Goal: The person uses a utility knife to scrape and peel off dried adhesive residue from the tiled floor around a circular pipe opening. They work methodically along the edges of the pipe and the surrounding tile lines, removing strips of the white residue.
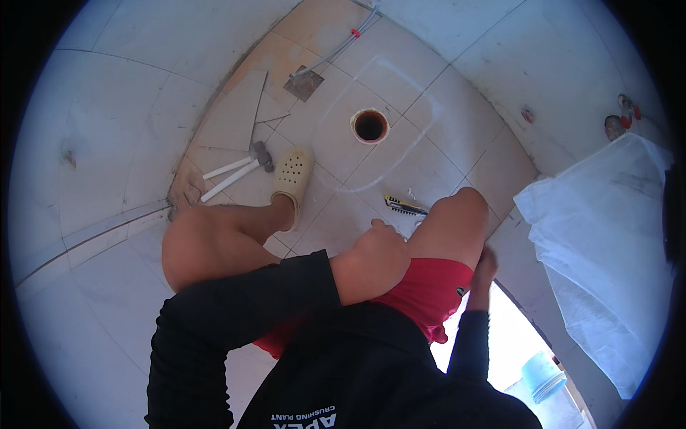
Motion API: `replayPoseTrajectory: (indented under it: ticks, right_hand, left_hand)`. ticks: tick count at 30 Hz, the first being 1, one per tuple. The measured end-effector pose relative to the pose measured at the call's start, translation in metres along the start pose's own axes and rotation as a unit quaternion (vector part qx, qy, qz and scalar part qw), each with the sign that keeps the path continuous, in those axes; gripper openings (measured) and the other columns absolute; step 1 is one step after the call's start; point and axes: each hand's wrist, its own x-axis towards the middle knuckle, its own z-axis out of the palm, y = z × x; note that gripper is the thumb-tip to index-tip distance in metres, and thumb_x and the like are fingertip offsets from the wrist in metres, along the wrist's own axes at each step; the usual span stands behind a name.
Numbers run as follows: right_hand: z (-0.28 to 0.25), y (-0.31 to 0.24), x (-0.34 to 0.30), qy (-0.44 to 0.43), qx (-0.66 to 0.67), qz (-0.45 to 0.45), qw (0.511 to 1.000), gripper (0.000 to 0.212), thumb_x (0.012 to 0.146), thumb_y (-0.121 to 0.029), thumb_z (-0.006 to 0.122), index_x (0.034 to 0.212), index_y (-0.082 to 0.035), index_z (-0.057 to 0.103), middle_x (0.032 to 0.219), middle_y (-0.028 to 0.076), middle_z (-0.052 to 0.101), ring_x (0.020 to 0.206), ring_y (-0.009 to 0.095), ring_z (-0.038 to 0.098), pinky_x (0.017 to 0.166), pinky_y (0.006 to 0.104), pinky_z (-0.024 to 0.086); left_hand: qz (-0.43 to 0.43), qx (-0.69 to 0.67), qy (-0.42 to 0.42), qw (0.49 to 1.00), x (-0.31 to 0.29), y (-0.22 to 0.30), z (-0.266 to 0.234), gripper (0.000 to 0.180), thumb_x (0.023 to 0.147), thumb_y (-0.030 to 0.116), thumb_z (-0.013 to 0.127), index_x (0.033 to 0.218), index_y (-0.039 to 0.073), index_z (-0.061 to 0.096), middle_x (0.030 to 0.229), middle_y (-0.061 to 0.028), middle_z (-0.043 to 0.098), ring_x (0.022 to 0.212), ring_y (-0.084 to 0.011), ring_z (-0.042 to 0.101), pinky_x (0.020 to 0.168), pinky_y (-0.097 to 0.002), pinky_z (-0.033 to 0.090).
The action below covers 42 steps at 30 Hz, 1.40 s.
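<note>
head view: left hand (pixel 371 261) fisted, fingers together, rested on thigh for support; right hand (pixel 484 268) behind knee, finger state untellable; utility knife (pixel 405 206) left on tile.

matt tiled floor (pixel 400 79), translucent plastic sheet (pixel 607 236)

Left hand (pixel 371 261) closed, resting over red shorts (pixel 429 289), right hand (pixel 484 268) beside knee (fingers hidden), utility knife (pixel 405 207) on tiled floor (pixel 400 79) near drain hole (pixel 369 126)

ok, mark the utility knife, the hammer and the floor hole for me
utility knife (pixel 405 206), head view, middle of its yellow-black body
hammer (pixel 261 154), head view, on its metal head
floor hole (pixel 369 126), head view, dark centre of the round opening
</note>
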Motion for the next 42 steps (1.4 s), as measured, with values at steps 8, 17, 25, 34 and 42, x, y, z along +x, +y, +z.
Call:
replayPoseTrajectory:
  ticks: [8, 17, 25, 34, 42]
  right_hand:
    - [0.02, -0.228, 0.096, -0.031, 0.2, -0.16, 0.966, 0.03, 0.098, -0.026, 0.064, 0.11, 0.001, 0.07, 0.085, 0.011, 0.073, 0.078, 0.018, 0.071, 0.071, 0.0315, 0.054]
    - [0.208, -0.314, 0.085, -0.189, 0.065, -0.324, 0.925, 0.028, 0.087, -0.027, 0.072, 0.102, -0.003, 0.069, 0.094, 0.018, 0.073, 0.091, 0.035, 0.071, 0.08, 0.0441, 0.056]
    - [0.267, -0.322, 0.128, -0.12, 0.018, -0.368, 0.922, 0.039, 0.082, -0.027, 0.073, 0.108, 0.001, 0.065, 0.104, 0.022, 0.072, 0.1, 0.04, 0.068, 0.089, 0.0462, 0.054]
    - [0.29, -0.346, 0.176, -0.306, -0.206, -0.333, 0.867, 0.068, 0.079, -0.043, 0.067, 0.122, 0.009, 0.064, 0.117, 0.031, 0.067, 0.116, 0.041, 0.063, 0.102, 0.0439, 0.049]
    - [0.294, -0.34, 0.183, -0.333, -0.139, -0.337, 0.87, 0.062, 0.08, -0.041, 0.064, 0.114, 0.01, 0.067, 0.115, 0.03, 0.068, 0.113, 0.041, 0.064, 0.1, 0.0438, 0.049]
  left_hand:
    - [-0.015, 0.02, -0.047, 0.999, 0.012, 0.028, -0.012, 0.026, 0.086, 0.018, 0.061, 0.1, 0.001, 0.075, 0.095, -0.0127, 0.071, 0.097, -0.0277, 0.065, 0.088, -0.0433, 0.046]
    - [-0.058, 0.037, 0.076, 0.995, -0.015, 0.041, -0.085, 0.037, 0.085, 0.019, 0.062, 0.114, -0.003, 0.07, 0.107, -0.0181, 0.069, 0.106, -0.0321, 0.063, 0.099, -0.0442, 0.046]
    - [-0.04, 0.013, -0.008, 0.999, -0.054, 0.032, -0.13, 0.044, 0.095, 0.021, 0.054, 0.13, -0.004, 0.063, 0.127, -0.0231, 0.064, 0.122, -0.0374, 0.058, 0.106, -0.0536, 0.041]
    - [-0.077, -0.014, -0.002, 0.997, -0.07, 0.029, -0.137, 0.043, 0.096, 0.022, 0.053, 0.13, -0.003, 0.063, 0.13, -0.0232, 0.063, 0.125, -0.0377, 0.057, 0.108, -0.0548, 0.039]
    - [-0.096, -0.037, -0.016, 0.995, -0.079, 0.028, -0.14, 0.043, 0.098, 0.022, 0.052, 0.131, -0.002, 0.064, 0.132, -0.0233, 0.062, 0.127, -0.0379, 0.056, 0.11, -0.0559, 0.037]
